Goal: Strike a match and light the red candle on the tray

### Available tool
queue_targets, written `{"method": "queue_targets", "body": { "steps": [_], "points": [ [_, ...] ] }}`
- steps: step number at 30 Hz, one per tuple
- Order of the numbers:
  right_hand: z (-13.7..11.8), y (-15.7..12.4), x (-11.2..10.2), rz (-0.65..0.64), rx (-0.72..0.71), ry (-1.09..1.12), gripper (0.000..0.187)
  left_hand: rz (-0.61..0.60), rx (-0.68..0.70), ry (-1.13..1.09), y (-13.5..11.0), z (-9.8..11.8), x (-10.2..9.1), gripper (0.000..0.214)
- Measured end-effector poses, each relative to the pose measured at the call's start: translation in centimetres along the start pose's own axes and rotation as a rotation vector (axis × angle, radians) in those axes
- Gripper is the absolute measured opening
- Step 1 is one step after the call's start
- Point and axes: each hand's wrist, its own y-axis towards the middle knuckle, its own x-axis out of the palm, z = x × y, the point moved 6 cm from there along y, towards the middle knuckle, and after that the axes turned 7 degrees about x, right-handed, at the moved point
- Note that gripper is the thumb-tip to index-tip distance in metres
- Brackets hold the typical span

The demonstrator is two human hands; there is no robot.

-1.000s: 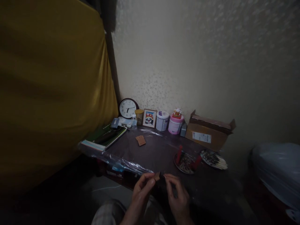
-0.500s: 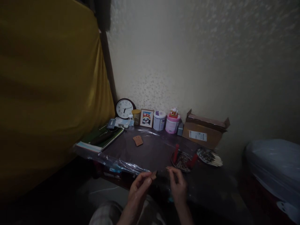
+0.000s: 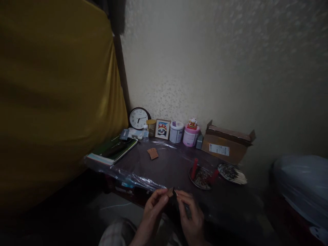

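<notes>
My left hand (image 3: pixel 155 205) pinches a small brown card piece (image 3: pixel 171 193) with a dark edge, which looks like a match striker. My right hand (image 3: pixel 191 208) is closed close against that dark edge, its fingertips pinched on a thin pale matchstick (image 3: pixel 176 193), mostly hidden by the fingers. Beyond my right hand, a round plate (image 3: pixel 198 185) bears two red candles, one upright (image 3: pixel 194 167) and one leaning (image 3: pixel 214 176). Farther right, another plate (image 3: pixel 222 175) holds many pale matches (image 3: pixel 239 177) with dark heads. More brown card pieces (image 3: pixel 153 153) lie on the table.
The dark table (image 3: pixel 164 169) has a clear plastic cover. Along the wall stand a clock (image 3: pixel 138 118), a panda picture (image 3: pixel 162 129), a white tub (image 3: pixel 176 132), a pink tub (image 3: pixel 190 137) and a cardboard box (image 3: pixel 225 145). A green book (image 3: pixel 110 150) lies at left, by a yellow curtain (image 3: pixel 58 89).
My right hand has moved left, bringing the matchstick up to the brown card piece in my left hand. The view has shifted slightly, so the table things appear a little farther right.
</notes>
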Motion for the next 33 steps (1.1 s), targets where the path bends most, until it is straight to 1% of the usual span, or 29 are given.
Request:
{"method": "queue_targets", "body": {
  "steps": [4, 10, 18, 20, 23, 25, 26, 28, 30, 31, 33],
  "points": [
    [-0.5, 0.4, -0.2, 0.019, -0.027, 0.001, 0.018, 0.007, 0.014, 0.017, 0.2, -0.1, -0.6, 0.028],
    [-1.0, 0.6, -0.5, 0.026, -0.044, 0.017, 0.020, -0.003, 0.017, 0.007, 0.1, 0.1, -0.4, 0.027],
    [-0.4, 0.5, 0.1, 0.001, -0.014, 0.008, 0.018, -0.025, 0.009, -0.010, -0.3, 0.5, -0.1, 0.024],
    [-0.7, 0.8, -0.2, -0.004, -0.007, 0.017, 0.019, -0.026, 0.002, -0.011, -0.3, 0.6, -0.2, 0.024],
    [-1.8, 1.2, -1.3, 0.026, 0.001, 0.054, 0.022, -0.024, -0.006, -0.019, -0.2, 0.5, -0.3, 0.023],
    [-2.5, 1.2, -2.0, 0.067, -0.027, 0.086, 0.024, -0.019, -0.010, -0.026, 0.0, 0.5, -0.3, 0.022],
    [-2.6, 1.1, -2.1, 0.067, -0.048, 0.090, 0.026, -0.018, -0.012, -0.030, 0.0, 0.5, -0.2, 0.022],
    [-1.8, 0.9, -1.3, 0.016, -0.095, 0.046, 0.026, -0.020, -0.011, -0.035, -0.1, 0.5, -0.1, 0.021],
    [0.6, 0.7, 0.2, -0.064, -0.087, -0.081, 0.021, -0.033, -0.009, -0.042, -0.2, 0.7, 0.2, 0.021],
    [2.1, 0.7, 0.7, -0.066, -0.051, -0.135, 0.018, -0.039, -0.009, -0.043, -0.3, 0.7, 0.3, 0.021],
    [5.4, 0.7, 0.4, 0.042, 0.121, -0.157, 0.016, -0.043, -0.009, -0.036, -0.4, 0.9, 0.3, 0.020]
  ]
}}
